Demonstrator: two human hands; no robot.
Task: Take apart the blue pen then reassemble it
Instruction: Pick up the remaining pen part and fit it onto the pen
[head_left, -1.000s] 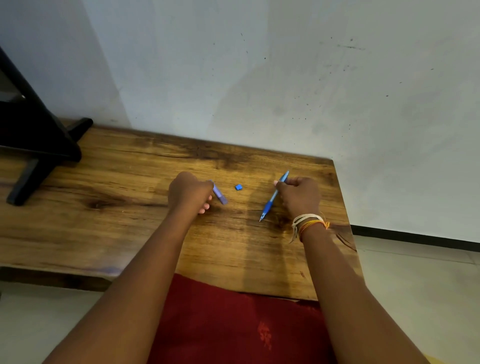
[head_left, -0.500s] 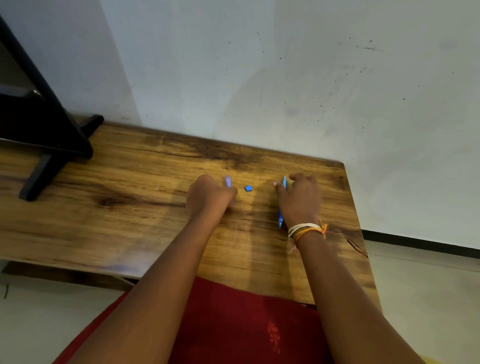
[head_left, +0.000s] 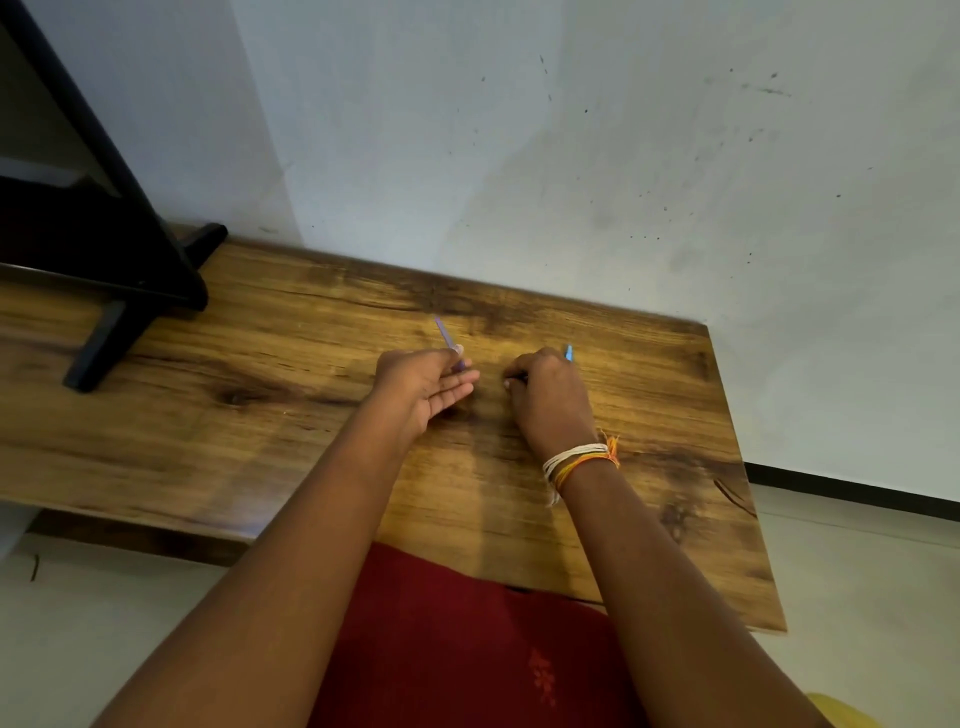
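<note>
My left hand (head_left: 426, 387) is turned palm up over the wooden table (head_left: 260, 415). Between thumb and fingers it pinches a thin pale-purple pen part (head_left: 448, 338) that points away toward the wall. My right hand (head_left: 550, 400), palm down, is closed on the blue pen body (head_left: 568, 353); only the blue tip shows above the knuckles. Its fingertips press on the table where the small blue piece lay, and that piece is hidden under them. The two hands are a short gap apart.
A black stand (head_left: 119, 291) with angled legs occupies the table's far left. The wall (head_left: 571, 156) rises right behind the table. The table's right edge (head_left: 737, 467) drops to a pale floor. Red cloth (head_left: 457, 639) covers my lap below the near edge.
My left hand rolled palm up, and the purple part now points toward the wall. My right hand moved left with the pen and covers the small blue piece. The camera moved closer.
</note>
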